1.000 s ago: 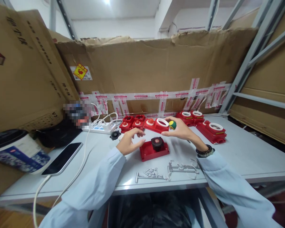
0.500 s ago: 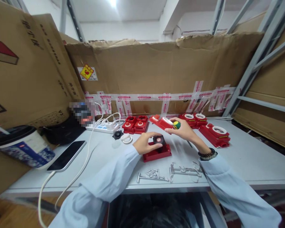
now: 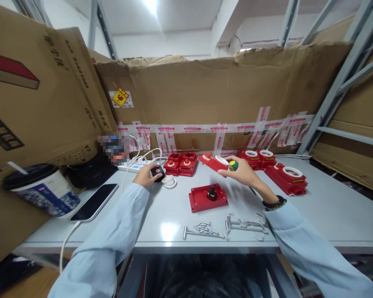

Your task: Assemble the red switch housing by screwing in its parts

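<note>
My left hand [image 3: 144,177] is at the left of the table, its fingers closed around a small black part [image 3: 158,174], partly hidden by them. A white ring [image 3: 169,182] lies just right of it. My right hand [image 3: 245,170] grips a red housing cover [image 3: 211,162] with a white round rim, tilted above the table. The same hand also has a screwdriver [image 3: 233,166] with a green and yellow handle tucked in it. Below, a red base [image 3: 202,199] lies flat on the table, with a black switch piece [image 3: 211,193] standing in it.
Loose screws [image 3: 205,228] and T-shaped metal pieces [image 3: 248,224] lie along the front. Red housings [image 3: 180,164] stand at the back, and another red housing [image 3: 286,179] is at right. A phone [image 3: 95,202], a cup [image 3: 43,190] and a power strip [image 3: 132,166] are at left.
My left hand has moved left, away from the red base, taking the black part from above it. The black switch piece in the base now shows. My right hand keeps its hold.
</note>
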A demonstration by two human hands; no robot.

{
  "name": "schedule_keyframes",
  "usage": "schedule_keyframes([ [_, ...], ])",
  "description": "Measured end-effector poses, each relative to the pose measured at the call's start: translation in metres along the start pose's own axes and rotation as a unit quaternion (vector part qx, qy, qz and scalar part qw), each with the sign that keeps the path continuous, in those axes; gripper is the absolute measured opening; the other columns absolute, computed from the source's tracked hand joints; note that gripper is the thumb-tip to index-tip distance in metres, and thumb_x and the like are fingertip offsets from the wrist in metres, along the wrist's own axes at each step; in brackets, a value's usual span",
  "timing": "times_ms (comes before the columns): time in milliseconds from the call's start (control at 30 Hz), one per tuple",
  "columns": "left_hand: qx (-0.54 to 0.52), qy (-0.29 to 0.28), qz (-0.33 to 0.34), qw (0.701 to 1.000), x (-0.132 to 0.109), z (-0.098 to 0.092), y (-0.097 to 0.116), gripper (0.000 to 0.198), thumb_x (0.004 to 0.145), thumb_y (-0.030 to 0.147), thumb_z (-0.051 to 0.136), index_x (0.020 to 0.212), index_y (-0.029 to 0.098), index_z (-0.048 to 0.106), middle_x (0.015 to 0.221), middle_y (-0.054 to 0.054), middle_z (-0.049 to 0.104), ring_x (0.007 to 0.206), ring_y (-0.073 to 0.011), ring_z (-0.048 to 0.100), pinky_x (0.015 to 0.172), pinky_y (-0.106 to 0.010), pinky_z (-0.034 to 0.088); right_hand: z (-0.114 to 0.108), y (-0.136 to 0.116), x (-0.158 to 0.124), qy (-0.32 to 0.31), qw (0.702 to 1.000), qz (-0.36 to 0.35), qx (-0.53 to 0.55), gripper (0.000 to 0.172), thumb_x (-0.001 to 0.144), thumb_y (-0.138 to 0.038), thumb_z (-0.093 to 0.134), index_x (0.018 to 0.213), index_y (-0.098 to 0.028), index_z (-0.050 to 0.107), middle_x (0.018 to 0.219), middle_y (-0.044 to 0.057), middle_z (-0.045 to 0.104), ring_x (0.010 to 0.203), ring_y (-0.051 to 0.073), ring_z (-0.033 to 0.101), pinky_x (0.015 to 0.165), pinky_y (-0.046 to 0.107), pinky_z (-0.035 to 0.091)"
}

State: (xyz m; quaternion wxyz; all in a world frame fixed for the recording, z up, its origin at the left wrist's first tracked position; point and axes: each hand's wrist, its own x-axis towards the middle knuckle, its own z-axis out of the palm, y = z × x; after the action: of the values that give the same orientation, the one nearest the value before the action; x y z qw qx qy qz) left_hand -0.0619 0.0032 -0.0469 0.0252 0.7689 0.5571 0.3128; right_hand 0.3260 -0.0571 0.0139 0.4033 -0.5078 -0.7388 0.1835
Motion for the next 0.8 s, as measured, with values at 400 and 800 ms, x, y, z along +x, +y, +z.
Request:
schedule_keyframes([
  [400, -0.017, -0.131, 0.06, 0.989, -0.016, -0.017, -0.002, 0.042, 0.053, 0.042, 0.075, 0.086, 0.016, 0.069, 0.09, -0.011, 0.065, 0.086, -0.0275, 0.058, 0.081, -0.039, 0.043, 0.003, 0.005, 0.0, -0.006, 1.0, 0.003, -0.017, 0.055, 0.059, -0.053, 0.07, 0.099, -0.017, 0.06, 0.084, 0.005, 0.068, 0.073, 0.019, 0.06, 0.065, 0.03, 0.046],
  [800, -0.298, -0.066, 0.078, 0.949, -0.017, -0.02, 0.096, 0.052, 0.081, 0.044, 0.058, 0.124, 0.018, 0.045, 0.121, -0.013, 0.053, 0.105, -0.0242, 0.054, 0.08, -0.034, 0.047, 0.013, -0.022, -0.014, 0.025, 0.991, -0.122, 0.048, 0.053, 0.062, -0.042, 0.074, 0.106, -0.019, 0.056, 0.102, 0.007, 0.065, 0.092, 0.021, 0.061, 0.082, 0.034, 0.048],
])
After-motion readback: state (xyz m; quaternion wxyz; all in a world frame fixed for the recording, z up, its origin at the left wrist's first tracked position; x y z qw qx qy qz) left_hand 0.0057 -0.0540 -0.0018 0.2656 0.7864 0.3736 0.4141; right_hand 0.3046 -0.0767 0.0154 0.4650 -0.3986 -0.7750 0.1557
